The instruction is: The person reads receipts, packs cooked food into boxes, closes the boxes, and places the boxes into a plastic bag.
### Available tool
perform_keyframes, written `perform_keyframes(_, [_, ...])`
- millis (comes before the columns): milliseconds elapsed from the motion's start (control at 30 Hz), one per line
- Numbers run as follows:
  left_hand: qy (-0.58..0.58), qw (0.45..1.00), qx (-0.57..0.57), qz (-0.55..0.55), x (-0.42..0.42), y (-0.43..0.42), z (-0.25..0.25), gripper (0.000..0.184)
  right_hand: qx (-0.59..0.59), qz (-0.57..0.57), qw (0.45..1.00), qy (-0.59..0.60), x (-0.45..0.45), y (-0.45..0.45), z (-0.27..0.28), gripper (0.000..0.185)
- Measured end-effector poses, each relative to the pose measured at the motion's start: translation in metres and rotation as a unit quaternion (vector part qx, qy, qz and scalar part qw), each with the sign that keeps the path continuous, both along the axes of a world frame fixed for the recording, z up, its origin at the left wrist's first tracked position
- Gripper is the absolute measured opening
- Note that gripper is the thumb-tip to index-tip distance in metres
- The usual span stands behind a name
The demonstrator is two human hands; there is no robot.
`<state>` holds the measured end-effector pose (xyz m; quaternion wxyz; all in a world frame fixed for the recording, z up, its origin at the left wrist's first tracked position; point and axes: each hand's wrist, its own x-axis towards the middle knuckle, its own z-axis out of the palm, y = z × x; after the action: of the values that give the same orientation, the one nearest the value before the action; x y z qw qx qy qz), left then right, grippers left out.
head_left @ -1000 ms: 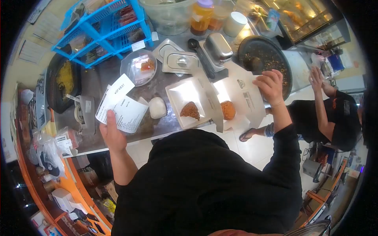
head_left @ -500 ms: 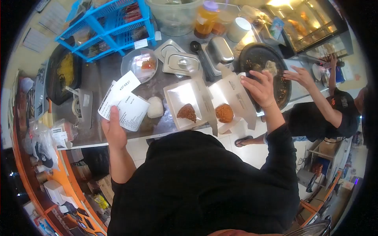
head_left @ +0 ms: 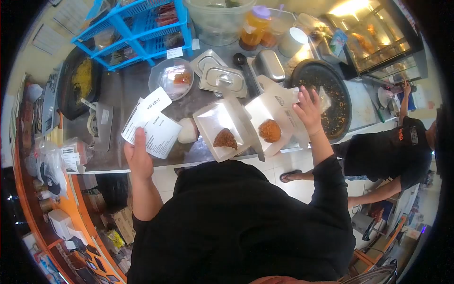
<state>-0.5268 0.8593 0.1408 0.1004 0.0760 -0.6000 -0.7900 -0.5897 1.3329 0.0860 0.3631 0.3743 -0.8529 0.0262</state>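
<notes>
In the head view, the left hand [head_left: 140,154] is pinching white papers [head_left: 161,134] left of the middle, print up, maybe for easy reading. Mid-frame, a left box [head_left: 211,122] and a right box [head_left: 257,110] are lying open, likely so the brown piece [head_left: 225,139] and orange piece [head_left: 269,130] are showing. The right hand [head_left: 310,111] is staying apart, near the right box; I can't tell if it's touching. A co-worker's arm [head_left: 380,192], raised before, is now hanging lower right.

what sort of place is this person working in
Probably a small takeaway food kitchen: two open boxes each hold a browned piece of food, the left hand holds printed slips, and a lit case stands at the far right of the counter.
</notes>
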Motion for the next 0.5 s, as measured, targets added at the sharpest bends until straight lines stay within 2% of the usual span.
perform_keyframes(67, [0.000, 1.000, -0.006, 0.000, -0.001, -0.001, -0.001, 0.038, 0.008, -0.020, 1.000, 0.015, -0.003, 0.004, -0.007, 0.025])
perform_keyframes(167, [-0.007, 1.000, -0.005, -0.002, -0.002, -0.003, 0.000, 0.038, -0.057, -0.093, 0.994, 0.005, -0.005, 0.000, -0.010, 0.029])
perform_keyframes(267, [-0.003, 1.000, -0.005, -0.002, -0.003, -0.005, 0.001, 0.039, -0.015, -0.150, 0.988, 0.015, -0.009, 0.012, -0.005, 0.030])
perform_keyframes(367, [0.006, 1.000, 0.025, 0.005, -0.002, -0.009, 0.003, 0.041, -0.076, -0.170, 0.978, 0.091, -0.005, -0.003, 0.034, 0.041])
perform_keyframes(467, [-0.043, 0.997, 0.011, 0.059, -0.003, -0.020, 0.002, 0.041, -0.127, -0.174, 0.969, 0.120, 0.009, -0.043, 0.079, 0.052])
perform_keyframes(500, [-0.036, 0.997, -0.001, 0.067, -0.003, -0.025, -0.001, 0.039, -0.160, -0.129, 0.968, 0.141, 0.011, -0.063, 0.091, 0.051])
